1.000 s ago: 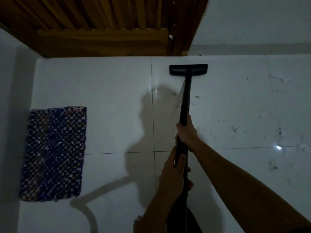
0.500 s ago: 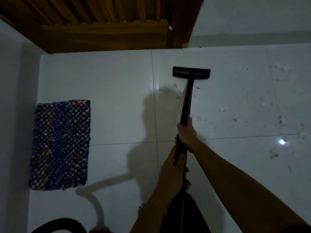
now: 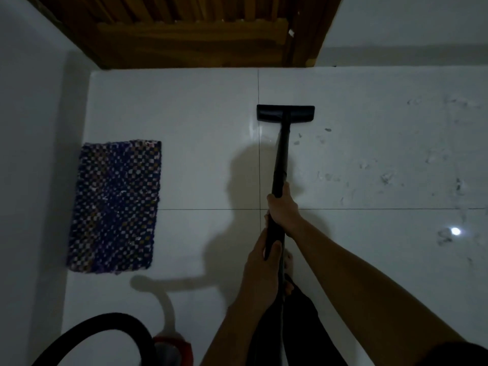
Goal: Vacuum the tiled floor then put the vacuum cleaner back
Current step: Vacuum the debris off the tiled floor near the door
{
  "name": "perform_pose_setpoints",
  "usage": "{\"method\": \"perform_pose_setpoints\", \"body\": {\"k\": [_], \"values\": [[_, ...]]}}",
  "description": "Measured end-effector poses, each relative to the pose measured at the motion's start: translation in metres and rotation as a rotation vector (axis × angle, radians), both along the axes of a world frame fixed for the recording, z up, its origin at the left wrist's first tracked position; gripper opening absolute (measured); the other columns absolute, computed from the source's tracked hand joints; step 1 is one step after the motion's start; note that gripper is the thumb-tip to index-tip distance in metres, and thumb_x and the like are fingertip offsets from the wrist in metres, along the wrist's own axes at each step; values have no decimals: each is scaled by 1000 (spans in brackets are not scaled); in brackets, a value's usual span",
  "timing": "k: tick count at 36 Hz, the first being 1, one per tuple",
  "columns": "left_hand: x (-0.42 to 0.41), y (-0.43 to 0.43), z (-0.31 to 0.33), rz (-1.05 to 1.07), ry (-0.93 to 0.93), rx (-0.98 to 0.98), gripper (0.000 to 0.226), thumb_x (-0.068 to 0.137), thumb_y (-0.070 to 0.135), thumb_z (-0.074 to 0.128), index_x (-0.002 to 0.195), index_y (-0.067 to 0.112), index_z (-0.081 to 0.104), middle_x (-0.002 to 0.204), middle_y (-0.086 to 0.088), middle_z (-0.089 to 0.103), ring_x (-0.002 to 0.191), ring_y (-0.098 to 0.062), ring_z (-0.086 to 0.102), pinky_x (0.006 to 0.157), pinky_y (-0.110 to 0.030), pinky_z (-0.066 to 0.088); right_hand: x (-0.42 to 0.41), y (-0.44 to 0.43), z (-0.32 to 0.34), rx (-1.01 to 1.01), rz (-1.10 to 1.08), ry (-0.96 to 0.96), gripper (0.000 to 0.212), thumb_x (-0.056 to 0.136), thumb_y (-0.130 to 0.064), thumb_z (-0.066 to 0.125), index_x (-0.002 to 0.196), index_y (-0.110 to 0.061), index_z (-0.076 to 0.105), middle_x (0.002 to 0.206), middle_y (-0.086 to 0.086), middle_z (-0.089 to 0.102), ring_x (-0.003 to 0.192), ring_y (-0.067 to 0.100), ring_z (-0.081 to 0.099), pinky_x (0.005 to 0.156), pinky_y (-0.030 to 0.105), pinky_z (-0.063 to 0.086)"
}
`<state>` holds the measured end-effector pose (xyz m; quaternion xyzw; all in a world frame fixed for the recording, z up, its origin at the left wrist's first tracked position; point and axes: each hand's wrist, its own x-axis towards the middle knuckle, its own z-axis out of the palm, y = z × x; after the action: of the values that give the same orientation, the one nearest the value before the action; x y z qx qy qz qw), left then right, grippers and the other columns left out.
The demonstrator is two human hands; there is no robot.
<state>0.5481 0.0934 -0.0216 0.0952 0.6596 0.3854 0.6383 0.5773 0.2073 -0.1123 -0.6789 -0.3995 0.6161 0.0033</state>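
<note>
A black vacuum wand (image 3: 280, 159) runs away from me to a flat black floor nozzle (image 3: 285, 113) resting on the white tiled floor (image 3: 184, 122). My right hand (image 3: 282, 207) grips the wand higher up the tube. My left hand (image 3: 264, 262) grips it lower, closer to my body. A black hose (image 3: 105, 326) loops at the bottom left down to the red vacuum body (image 3: 171, 347), which is partly cut off by the frame edge. Grey dust and scuff marks (image 3: 385, 178) lie on the tiles to the right of the nozzle.
A blue checkered woven mat (image 3: 116, 207) lies on the floor at the left, next to a white wall (image 3: 31, 154). A wooden door (image 3: 190, 35) closes the far side. A bright light reflection (image 3: 455, 231) shows on the right tile.
The nozzle has slid left, now touching the tile seam. My view has dropped back, so the hose and the red vacuum body show at the bottom left.
</note>
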Motion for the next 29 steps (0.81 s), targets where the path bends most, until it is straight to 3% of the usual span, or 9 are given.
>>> {"method": "perform_pose_setpoints", "body": {"k": [3,6,12,18,23,24,27,29], "values": [[1,-11,-1,-17,9,7,27,100,20,39,112,44,44,51,6,59,31,-8,47,34,-19,42,0,-10,1,-5,-24,0,62,98,-17,39,151,-32,11,81,11,55,48,16,52,32,15,39],[4,-20,-4,-37,17,6,31,100,21,38,125,39,44,60,1,55,32,-8,46,35,-20,42,5,-19,0,-29,-64,6,61,98,-18,40,151,-33,12,73,8,53,47,17,51,33,18,42],[19,-32,-15,-135,16,-19,43,100,32,39,142,34,33,81,-13,61,36,-12,50,39,-23,45,26,-29,-4,-2,-112,-27,58,97,-17,41,147,-34,19,83,15,54,46,19,53,42,26,46],[33,-28,-17,-184,-17,-32,45,99,31,39,143,36,31,104,-25,62,46,-16,52,40,-21,48,49,-26,-1,46,-159,-49,55,97,-15,41,147,-26,22,76,9,51,46,17,50,32,17,41],[36,-29,-16,-209,-37,-24,46,100,28,38,145,33,29,89,0,58,53,-18,53,38,-18,48,56,-30,1,64,-171,-77,47,98,-14,40,143,-20,27,75,7,49,48,17,50,30,16,40],[35,-31,-15,-218,-34,-26,46,100,28,38,144,33,29,89,0,58,53,-17,53,38,-18,48,56,-32,0,57,-180,-77,47,98,-15,41,142,-21,28,74,8,50,47,18,50,32,17,41],[33,-39,-17,-245,-7,-24,44,99,29,39,143,31,33,103,-23,58,52,-15,52,39,-18,47,55,-40,0,55,-172,-80,50,98,-16,41,144,-23,25,75,9,51,47,18,51,33,19,42],[31,-45,-17,-251,15,-29,44,99,29,39,143,29,33,95,-20,58,49,-12,52,39,-19,47,53,-45,1,55,-156,-83,53,98,-16,41,147,-23,22,76,9,52,47,17,51,30,15,40]]}}
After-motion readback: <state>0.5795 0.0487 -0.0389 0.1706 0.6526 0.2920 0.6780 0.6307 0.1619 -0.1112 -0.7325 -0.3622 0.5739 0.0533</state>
